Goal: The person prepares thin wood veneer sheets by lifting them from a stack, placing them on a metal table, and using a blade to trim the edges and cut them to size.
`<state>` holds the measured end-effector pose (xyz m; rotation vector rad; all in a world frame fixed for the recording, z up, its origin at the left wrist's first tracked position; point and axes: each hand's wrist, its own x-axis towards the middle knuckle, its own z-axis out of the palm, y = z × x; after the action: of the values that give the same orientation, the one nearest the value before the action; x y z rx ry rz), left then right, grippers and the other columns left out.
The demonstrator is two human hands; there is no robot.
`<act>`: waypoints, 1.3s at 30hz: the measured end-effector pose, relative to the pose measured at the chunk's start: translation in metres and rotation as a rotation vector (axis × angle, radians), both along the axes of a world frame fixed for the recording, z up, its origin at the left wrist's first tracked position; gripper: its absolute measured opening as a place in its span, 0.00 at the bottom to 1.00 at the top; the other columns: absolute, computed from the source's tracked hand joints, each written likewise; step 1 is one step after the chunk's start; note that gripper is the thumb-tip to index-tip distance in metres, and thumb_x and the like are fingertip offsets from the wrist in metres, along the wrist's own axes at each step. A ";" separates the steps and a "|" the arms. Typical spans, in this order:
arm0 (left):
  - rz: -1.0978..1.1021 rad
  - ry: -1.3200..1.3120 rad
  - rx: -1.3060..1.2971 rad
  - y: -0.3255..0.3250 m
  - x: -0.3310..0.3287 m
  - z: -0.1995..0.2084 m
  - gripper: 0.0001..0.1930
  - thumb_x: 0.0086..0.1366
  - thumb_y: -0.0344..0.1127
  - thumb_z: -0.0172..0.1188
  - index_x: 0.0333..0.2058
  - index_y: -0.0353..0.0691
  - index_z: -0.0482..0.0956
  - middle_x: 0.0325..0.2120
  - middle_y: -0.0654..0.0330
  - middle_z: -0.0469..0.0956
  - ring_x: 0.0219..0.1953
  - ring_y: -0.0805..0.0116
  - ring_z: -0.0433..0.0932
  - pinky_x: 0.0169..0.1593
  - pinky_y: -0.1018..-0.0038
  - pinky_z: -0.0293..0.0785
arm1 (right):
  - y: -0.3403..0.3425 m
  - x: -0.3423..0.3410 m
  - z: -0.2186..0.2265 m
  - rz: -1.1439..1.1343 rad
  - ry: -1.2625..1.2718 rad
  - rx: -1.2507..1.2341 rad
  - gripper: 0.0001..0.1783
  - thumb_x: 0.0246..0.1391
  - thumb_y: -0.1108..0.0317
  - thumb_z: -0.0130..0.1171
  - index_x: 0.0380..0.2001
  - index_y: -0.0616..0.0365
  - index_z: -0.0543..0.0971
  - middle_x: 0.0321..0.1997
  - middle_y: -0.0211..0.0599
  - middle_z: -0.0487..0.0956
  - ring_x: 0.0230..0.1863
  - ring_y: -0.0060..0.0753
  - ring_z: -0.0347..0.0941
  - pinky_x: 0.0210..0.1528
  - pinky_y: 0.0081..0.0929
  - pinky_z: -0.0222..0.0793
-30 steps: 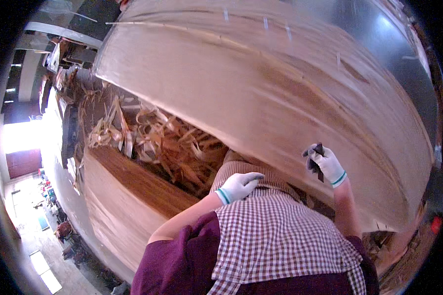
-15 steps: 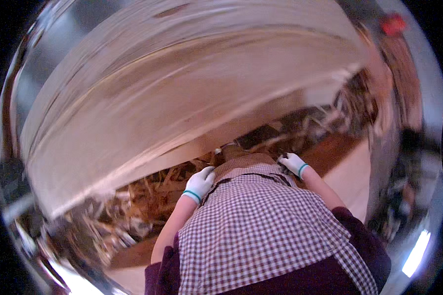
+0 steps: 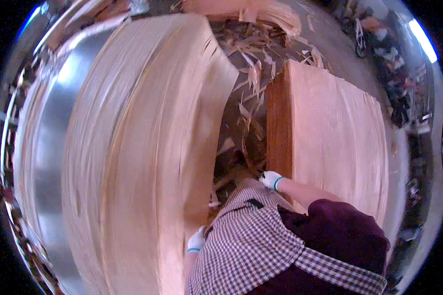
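I wear white gloves with teal cuff bands and a checked apron. My left hand hangs low beside the apron, at the near right edge of a large pale stack of wood veneer sheets. Part of that hand is hidden by the apron, and whether it touches the wood I cannot tell. My right hand is in front of my waist, close to the brown side of a second veneer stack. Its dark fingertips are too small to make out, and no held thing shows.
Torn veneer strips litter the floor in the narrow gap between the stacks. More pinkish wood sheets lie at the far end. A shiny metal surface runs along the left. Cluttered items stand at the far right.
My view has swung to the right, so the pale stack now lies on my left and the second stack on my right. My left hand has dropped lower, both hands staying near my waist.
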<state>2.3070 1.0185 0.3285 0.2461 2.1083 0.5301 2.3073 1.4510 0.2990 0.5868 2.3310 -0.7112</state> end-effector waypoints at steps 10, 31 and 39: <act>-0.209 -0.044 0.021 0.166 -0.180 -0.027 0.26 0.60 0.53 0.48 0.55 0.50 0.67 0.49 0.43 0.72 0.52 0.47 0.71 0.52 0.57 0.67 | 0.179 -0.141 0.028 -0.151 0.029 -0.093 0.23 0.56 0.52 0.47 0.36 0.65 0.76 0.33 0.49 0.80 0.36 0.46 0.77 0.42 0.39 0.70; -0.126 0.502 0.373 0.509 -0.572 0.046 0.15 0.57 0.32 0.54 0.44 0.42 0.78 0.37 0.53 0.80 0.40 0.57 0.79 0.44 0.68 0.74 | 0.430 -0.338 0.023 -0.566 0.248 -0.318 0.22 0.58 0.53 0.48 0.31 0.64 0.77 0.26 0.50 0.79 0.31 0.47 0.76 0.37 0.40 0.70; -0.520 0.283 0.191 0.624 -0.688 0.017 0.19 0.60 0.43 0.48 0.47 0.44 0.76 0.42 0.48 0.77 0.46 0.51 0.76 0.50 0.61 0.71 | 0.523 -0.469 0.034 -0.451 0.240 -0.184 0.24 0.54 0.52 0.53 0.35 0.67 0.76 0.31 0.55 0.79 0.35 0.51 0.76 0.39 0.43 0.70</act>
<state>1.6187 1.6421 0.3459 0.9965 2.1440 0.3959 1.8388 1.9735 0.3330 1.0038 2.3309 -1.2474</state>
